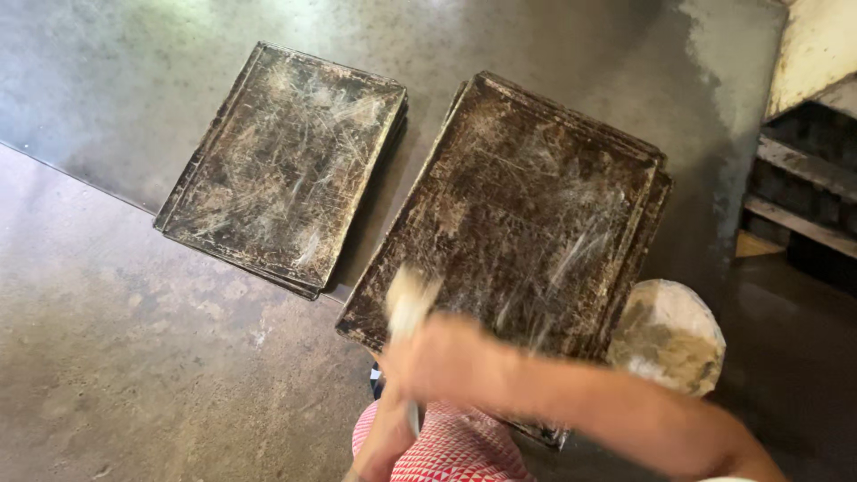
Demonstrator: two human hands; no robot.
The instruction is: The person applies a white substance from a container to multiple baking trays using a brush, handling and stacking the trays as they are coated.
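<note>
Right grip [446, 357] blurred over tray stack [536, 196] — dark, scratched, greasy.

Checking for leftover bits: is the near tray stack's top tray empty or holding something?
Empty: the top tray shows only scratched, stained dark metal. The blurred right hand with a pale brush covers its near edge.

packages: none | labels: none | signs: none | screens: none
</note>
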